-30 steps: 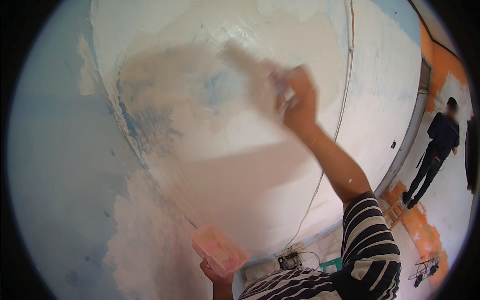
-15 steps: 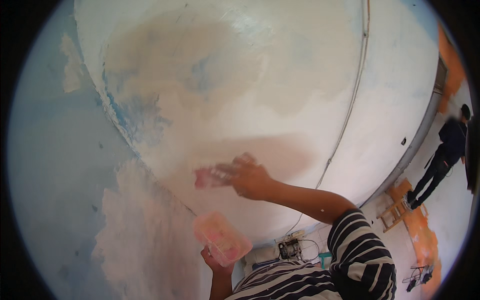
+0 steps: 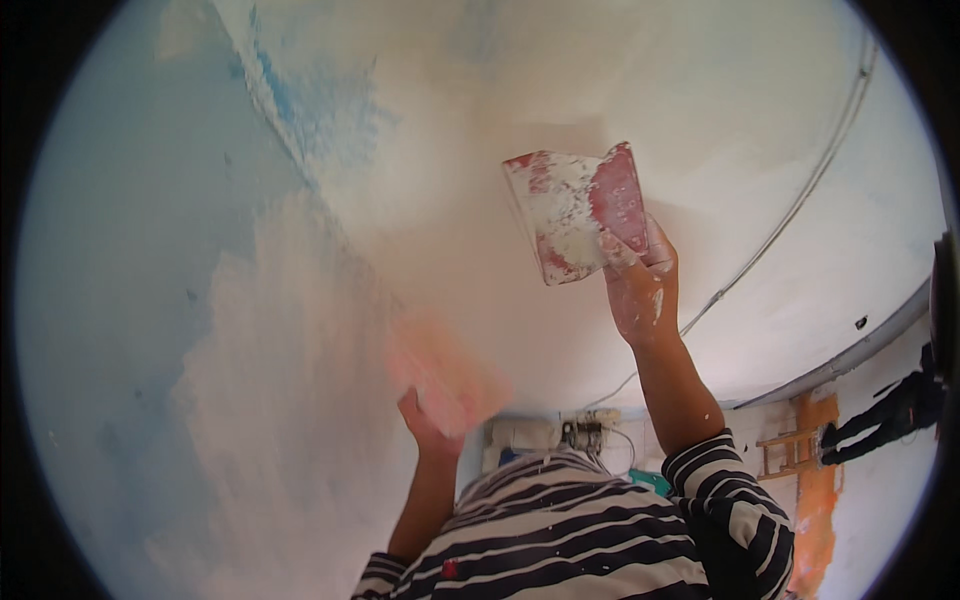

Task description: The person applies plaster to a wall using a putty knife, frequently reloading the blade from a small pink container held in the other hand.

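Observation:
My right hand (image 3: 640, 285) is raised, its thumb and fingers closed on a red putty spreader (image 3: 575, 215). White paste coats much of the spreader's face, and smears of it mark my fingers. Lower and to the left, my left hand (image 3: 435, 425) grips a pinkish, translucent rectangular tray (image 3: 455, 375), which is blurred; what lies in it cannot be made out. Behind both hands spreads the pale patched wall (image 3: 450, 240), with blue paint showing through in places. The spreader appears apart from the tray; whether it touches the wall I cannot tell.
A thin cable (image 3: 800, 205) runs down the surface on the right. At far right a person (image 3: 890, 415) in dark clothes stands by a wooden ladder (image 3: 790, 453). Behind my striped shirt sit some equipment (image 3: 583, 435) and a teal object (image 3: 650, 482).
My right hand has swung up and right, turning the spreader so its pasted face shows. The tray in my left hand sits higher in the picture. The whole view has shifted.

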### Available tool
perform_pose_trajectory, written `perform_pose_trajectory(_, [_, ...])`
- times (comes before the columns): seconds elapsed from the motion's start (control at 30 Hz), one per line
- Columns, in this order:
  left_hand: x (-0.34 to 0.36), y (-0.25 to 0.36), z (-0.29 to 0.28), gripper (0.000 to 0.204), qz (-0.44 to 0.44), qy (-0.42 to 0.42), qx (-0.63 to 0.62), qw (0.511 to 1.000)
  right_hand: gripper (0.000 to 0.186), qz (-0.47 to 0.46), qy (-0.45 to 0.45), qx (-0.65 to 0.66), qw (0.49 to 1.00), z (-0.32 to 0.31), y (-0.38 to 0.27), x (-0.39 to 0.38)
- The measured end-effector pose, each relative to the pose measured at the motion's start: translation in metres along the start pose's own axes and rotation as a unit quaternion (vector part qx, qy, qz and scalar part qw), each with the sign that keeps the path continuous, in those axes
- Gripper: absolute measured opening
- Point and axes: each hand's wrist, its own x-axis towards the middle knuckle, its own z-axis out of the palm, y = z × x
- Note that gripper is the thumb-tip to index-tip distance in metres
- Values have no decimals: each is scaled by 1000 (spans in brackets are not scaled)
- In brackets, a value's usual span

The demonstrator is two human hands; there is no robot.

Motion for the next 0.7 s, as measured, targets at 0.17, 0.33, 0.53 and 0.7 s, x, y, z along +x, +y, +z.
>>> perform_pose_trajectory(0.17, [14, 13, 37, 63, 65, -19, 13, 998, 39, 88, 60, 142, 984, -10, 19, -31])
perform_pose_trajectory(0.33, [23, 13, 67, 49, 113, 18, -11, 993, 23, 5, 39, -216, 976, -27, 31, -75])
perform_pose_trajectory(0.53, [34, 0, 76, 57, 179, 1, 37, 983, 44, -257, -158, -423, 854, -37, 46, -99])
perform_pose_trajectory(0.7, [31, 3, 78, 50, 244, -146, -26, 958, 49, -243, -208, -477, 819, -80, 38, -124])
